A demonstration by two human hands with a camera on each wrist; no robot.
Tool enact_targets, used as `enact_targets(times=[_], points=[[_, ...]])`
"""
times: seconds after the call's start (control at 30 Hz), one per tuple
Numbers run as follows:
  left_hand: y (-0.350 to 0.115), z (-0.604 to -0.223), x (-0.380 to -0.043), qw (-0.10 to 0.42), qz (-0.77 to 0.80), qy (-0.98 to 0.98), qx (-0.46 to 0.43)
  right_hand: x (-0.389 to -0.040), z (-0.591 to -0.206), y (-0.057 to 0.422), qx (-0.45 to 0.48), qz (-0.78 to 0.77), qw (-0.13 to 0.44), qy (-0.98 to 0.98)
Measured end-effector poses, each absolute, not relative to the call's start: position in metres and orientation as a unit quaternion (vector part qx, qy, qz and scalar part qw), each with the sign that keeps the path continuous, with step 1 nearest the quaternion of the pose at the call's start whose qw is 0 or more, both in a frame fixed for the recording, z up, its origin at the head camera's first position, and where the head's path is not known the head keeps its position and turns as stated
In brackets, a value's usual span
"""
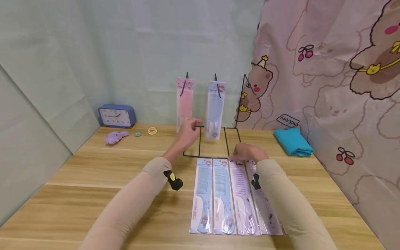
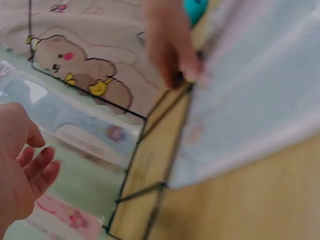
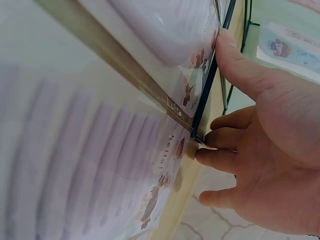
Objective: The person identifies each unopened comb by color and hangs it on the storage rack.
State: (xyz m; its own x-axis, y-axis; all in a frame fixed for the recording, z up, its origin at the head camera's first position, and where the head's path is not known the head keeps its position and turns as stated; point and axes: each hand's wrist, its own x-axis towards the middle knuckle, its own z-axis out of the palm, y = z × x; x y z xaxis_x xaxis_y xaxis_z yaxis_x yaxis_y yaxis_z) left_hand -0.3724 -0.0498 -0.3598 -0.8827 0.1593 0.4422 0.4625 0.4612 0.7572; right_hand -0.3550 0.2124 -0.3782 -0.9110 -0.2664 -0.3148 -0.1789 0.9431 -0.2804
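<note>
My left hand (image 1: 187, 133) is raised beside the black wire display rack (image 1: 200, 142), fingers loosely bent and holding nothing, in front of the lower part of a packaged pink comb (image 1: 185, 99). A packaged blue comb (image 1: 215, 109) hangs on the hook to its right. At the rack's front right corner, my right hand (image 3: 275, 135) holds the wire, thumb on the front rail and fingertips by the corner. Below it on the table lie two packaged blue combs (image 1: 204, 194) and two packaged purple combs (image 1: 243, 198); the right sleeve partly covers the outer purple one.
The rack's third hook (image 1: 250, 85), at the right, bears nothing. A blue clock (image 1: 116, 116), a purple plush-like item (image 1: 115, 137), a green disc (image 1: 138, 134) and a cream ring (image 1: 152, 131) are at the back left. A folded teal cloth (image 1: 293, 141) lies at the right, near the patterned curtain.
</note>
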Motion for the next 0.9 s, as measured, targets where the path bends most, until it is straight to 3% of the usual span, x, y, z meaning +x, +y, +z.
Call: enact_targets(times=[0.13,0.37,0.47,0.9], points=[[-0.057,-0.377,-0.354,0.121,-0.428,-0.875,-0.19,-0.355,-0.379,0.213,-0.12,-0.124,0.177,0.969],[-0.058,-0.389,-0.318,-0.047,-0.316,-0.931,-0.178,-0.361,-0.379,0.215,-0.116,-0.122,0.183,0.969],[-0.056,-0.391,-0.305,-0.092,-0.289,-0.939,-0.163,-0.362,-0.379,0.215,-0.117,-0.122,0.183,0.968],[-0.043,-0.398,-0.287,-0.115,-0.22,-0.962,-0.111,-0.36,-0.378,0.213,-0.116,-0.118,0.183,0.969]])
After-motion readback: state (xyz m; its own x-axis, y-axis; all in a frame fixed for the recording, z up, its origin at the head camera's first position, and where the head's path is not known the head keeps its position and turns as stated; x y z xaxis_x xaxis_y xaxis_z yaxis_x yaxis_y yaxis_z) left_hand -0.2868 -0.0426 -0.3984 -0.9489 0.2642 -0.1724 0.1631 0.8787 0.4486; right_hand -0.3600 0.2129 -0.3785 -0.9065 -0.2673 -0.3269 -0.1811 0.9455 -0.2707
